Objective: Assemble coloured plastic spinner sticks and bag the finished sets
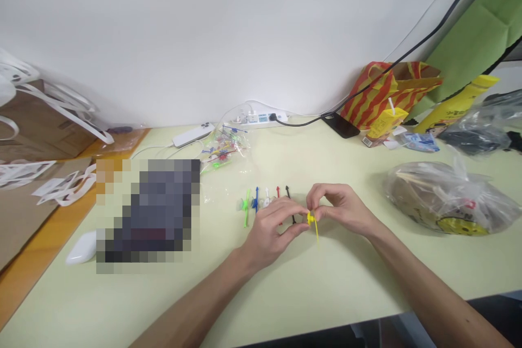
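Hands met over the counter (334, 288), both pinched on a small yellow piece (312, 221) with a thin stem hanging below it. Left hand (271, 231) gripped it between thumb and forefinger from the left; right hand (340, 207) closed on it from the right, fingertips curled in tight. Piece was held just above the counter, not resting on it. Just behind the hands lay a row of similar pieces (265, 200): green, blue, white, red, black, side by side, stems pointing toward the person. Clear bag of coloured parts (222, 151) sat further back, near a power strip (261, 117). My read: mid-assembly or adjustment of the yellow one, done by fingertip. Next move likely needs fine pinch control and a steady stem; part is small, easy to drop or bend. Exact detail of the joint too small to tell.
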A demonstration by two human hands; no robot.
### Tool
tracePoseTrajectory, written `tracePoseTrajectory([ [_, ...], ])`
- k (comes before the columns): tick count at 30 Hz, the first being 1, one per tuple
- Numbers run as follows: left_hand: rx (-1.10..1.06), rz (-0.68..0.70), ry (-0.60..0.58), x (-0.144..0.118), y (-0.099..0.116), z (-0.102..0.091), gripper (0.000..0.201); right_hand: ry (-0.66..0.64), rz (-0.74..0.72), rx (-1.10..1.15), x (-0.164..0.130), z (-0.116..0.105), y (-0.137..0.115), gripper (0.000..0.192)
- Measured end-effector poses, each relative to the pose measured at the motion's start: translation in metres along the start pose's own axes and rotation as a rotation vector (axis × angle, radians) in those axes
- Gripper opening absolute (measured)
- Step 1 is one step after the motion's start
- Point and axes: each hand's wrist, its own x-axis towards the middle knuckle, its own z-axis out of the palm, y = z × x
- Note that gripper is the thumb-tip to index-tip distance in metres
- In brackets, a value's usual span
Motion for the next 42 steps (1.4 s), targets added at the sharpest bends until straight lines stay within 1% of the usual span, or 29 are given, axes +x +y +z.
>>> tracePoseTrajectory([
  [4,0.038,0.021,0.007,0.001,0.001,0.000,0.018,-0.006,-0.004,-0.024,0.001,0.000,0.001,0.016],
  [7,0.097,0.046,-0.004,0.002,0.001,-0.001,0.018,0.019,-0.027,-0.046,0.002,-0.001,0.003,0.019],
  [14,0.363,0.095,0.029,0.003,-0.005,-0.003,0.016,0.100,0.001,-0.074,0.008,-0.001,0.009,0.027],
  [18,0.472,0.120,0.009,0.004,-0.007,-0.004,0.014,0.044,0.070,-0.011,0.008,0.003,0.008,0.029],
  [22,0.505,0.165,-0.006,0.005,-0.006,-0.005,0.014,-0.027,0.137,0.038,0.007,0.007,0.005,0.028],
  [27,0.476,0.178,-0.006,0.002,-0.008,-0.003,0.018,-0.014,0.064,0.027,0.008,0.005,0.007,0.026],
  [31,0.461,0.217,0.010,0.003,-0.008,-0.004,0.033,-0.012,0.048,0.013,0.009,0.004,0.006,0.026],
  [34,0.477,0.277,0.055,0.007,-0.006,-0.013,0.045,0.036,0.061,-0.034,0.009,0.004,0.006,0.024],
  [36,0.522,0.265,0.102,0.010,-0.006,-0.024,0.042,0.088,0.083,-0.121,0.010,0.004,0.010,0.024],
  [38,0.591,0.203,0.134,0.012,-0.007,-0.038,0.031,0.128,0.107,-0.240,0.011,0.004,0.016,0.024],
  [39,0.633,0.170,0.125,0.014,-0.008,-0.045,0.022,0.136,0.115,-0.293,0.011,0.004,0.019,0.024],
  [40,0.682,0.126,0.093,0.015,-0.008,-0.052,0.014,0.135,0.122,-0.336,0.012,0.004,0.022,0.025],
  [41,0.741,0.064,0.056,0.016,-0.009,-0.059,0.011,0.129,0.126,-0.369,0.012,0.004,0.025,0.025],
  [42,0.810,-0.024,0.013,0.017,-0.009,-0.064,0.015,0.119,0.126,-0.393,0.011,0.004,0.027,0.026],
])
